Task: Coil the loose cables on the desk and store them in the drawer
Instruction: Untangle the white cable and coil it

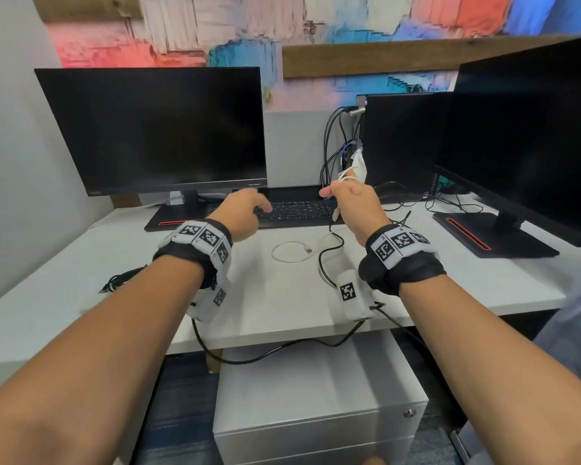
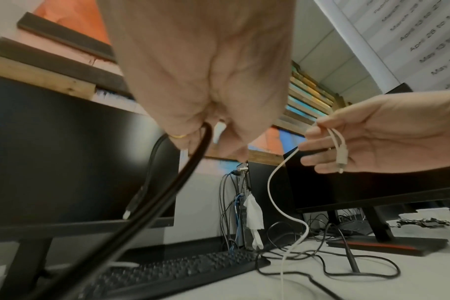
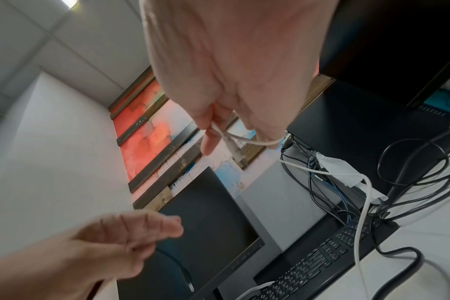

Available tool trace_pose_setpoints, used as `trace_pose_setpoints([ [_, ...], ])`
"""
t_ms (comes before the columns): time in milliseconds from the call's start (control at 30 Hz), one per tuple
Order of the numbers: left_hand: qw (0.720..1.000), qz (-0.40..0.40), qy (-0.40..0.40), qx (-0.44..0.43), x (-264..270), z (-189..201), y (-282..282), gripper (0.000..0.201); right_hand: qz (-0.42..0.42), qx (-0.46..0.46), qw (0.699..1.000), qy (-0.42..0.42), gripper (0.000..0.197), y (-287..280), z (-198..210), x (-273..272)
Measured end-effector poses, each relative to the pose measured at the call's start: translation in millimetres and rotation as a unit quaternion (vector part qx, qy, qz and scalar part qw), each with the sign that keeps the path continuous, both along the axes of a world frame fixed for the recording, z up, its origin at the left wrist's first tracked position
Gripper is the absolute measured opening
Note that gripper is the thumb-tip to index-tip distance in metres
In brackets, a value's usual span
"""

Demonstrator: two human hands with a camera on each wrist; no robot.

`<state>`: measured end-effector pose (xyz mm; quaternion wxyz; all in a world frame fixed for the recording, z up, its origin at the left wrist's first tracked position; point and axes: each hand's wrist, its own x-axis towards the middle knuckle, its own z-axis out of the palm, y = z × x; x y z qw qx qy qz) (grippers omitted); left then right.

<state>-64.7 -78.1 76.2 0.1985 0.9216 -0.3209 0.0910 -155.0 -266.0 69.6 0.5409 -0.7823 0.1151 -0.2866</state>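
My right hand [image 1: 332, 191] is raised above the keyboard and pinches a white cable [image 2: 275, 194], with small loops and a plug end across its fingers [image 2: 319, 146]. The rest of the cable drops to the desk, where a white loop [image 1: 284, 260] lies. My left hand [image 1: 259, 209] hovers over the keyboard's left half. The left wrist view shows its fingers [image 2: 183, 134] curled round a thin black cable [image 2: 147, 182] whose plug dangles below. Under the desk stands the grey drawer cabinet [image 1: 316, 414], drawers closed.
A black keyboard [image 1: 296, 213] lies between two dark monitors [image 1: 155, 129] [image 1: 530, 135]. A black PC tower [image 1: 399, 142] stands behind, with plugged cables and a white tissue. One black cable [image 1: 322, 263] snakes on the desk, another [image 1: 121, 280] at the left edge.
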Motion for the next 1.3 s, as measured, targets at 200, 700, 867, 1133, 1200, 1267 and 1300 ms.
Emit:
trace_pose_setpoints([
  [200, 0.983, -0.105, -0.094, 0.115, 4, 35, -7, 0.047, 0.027, 0.020, 0.999, 0.037, 0.030, -11, -3, -1],
  [700, 0.963, -0.183, 0.010, -0.197, -16, 51, -21, 0.043, 0.166, 0.025, 0.986, 0.023, 0.031, 21, -7, 9],
  [867, 0.957, -0.183, 0.015, -0.225, -22, 48, -14, 0.043, 0.232, 0.038, 0.972, 0.011, 0.024, 44, -9, 16],
  [1133, 0.948, -0.154, 0.008, -0.279, -17, 51, 11, 0.038, 0.286, 0.012, 0.958, 0.022, 0.013, 70, -4, 26],
  [1200, 0.944, -0.153, -0.002, -0.292, -14, 54, 20, 0.036, 0.277, -0.031, 0.959, 0.038, 0.020, 76, -1, 29],
  [1267, 0.941, -0.151, -0.008, -0.303, -11, 57, 29, 0.035, 0.264, -0.062, 0.962, 0.042, 0.019, 80, 1, 34],
  [1300, 0.940, -0.151, -0.008, -0.305, -10, 56, 33, 0.034, 0.255, -0.062, 0.964, 0.042, 0.017, 81, 3, 37],
])
